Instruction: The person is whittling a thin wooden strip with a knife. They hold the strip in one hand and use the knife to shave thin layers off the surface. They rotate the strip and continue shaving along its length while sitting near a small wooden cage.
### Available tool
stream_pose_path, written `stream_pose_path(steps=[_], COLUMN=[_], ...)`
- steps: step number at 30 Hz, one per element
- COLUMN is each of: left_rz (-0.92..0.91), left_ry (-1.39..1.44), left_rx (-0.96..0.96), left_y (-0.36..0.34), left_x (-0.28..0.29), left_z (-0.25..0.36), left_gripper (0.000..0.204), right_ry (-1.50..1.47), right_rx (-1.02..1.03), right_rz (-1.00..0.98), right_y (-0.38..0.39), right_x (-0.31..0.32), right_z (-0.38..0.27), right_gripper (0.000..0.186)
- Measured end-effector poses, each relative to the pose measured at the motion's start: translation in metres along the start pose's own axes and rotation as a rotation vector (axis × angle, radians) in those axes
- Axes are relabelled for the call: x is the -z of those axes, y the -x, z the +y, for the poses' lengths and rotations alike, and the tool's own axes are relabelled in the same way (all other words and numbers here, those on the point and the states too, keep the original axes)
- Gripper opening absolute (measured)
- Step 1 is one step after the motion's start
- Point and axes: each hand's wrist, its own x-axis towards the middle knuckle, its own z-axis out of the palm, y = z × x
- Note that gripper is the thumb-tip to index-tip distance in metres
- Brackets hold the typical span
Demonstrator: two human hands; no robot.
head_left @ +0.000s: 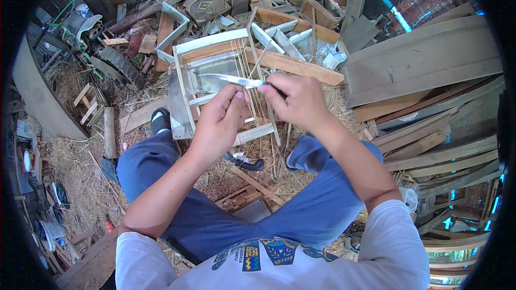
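Gripping one knife (228, 79), the right hand (295, 99) has its fingers clamped round the handle; the left hand (221, 114), just beside the blade, presses thumb and fingertips together, on what I cannot clearly tell; both hands and the knife are above one pale wooden frame (212, 38); the blade is long, narrow and silvery, its tip toward the left; straw (80, 166) litters the ground; boards (419, 67) stack at the right.

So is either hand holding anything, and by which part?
Right hand: a knife, by its handle. Left hand: apparently a thin stick, which part unclear.
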Motion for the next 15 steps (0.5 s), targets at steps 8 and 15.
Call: stream_pose_path(steps=[8, 15], left_rz=[0.082, 0.062], left_ry=[-0.094, -0.122], left_rx=[-0.073, -0.063], left_y=[-0.005, 0.001], left_x=[0.005, 0.003], left_z=[0.001, 0.006], left_gripper=[0.02, 0.02], right_ry=[0.007, 0.021], right_rx=[-0.033, 0.041], right_rz=[0.05, 0.015], right_y=[-0.009, 0.0], right_x=[-0.003, 0.004], right_z=[-0.001, 0.004], right_gripper=[0.033, 0.026])
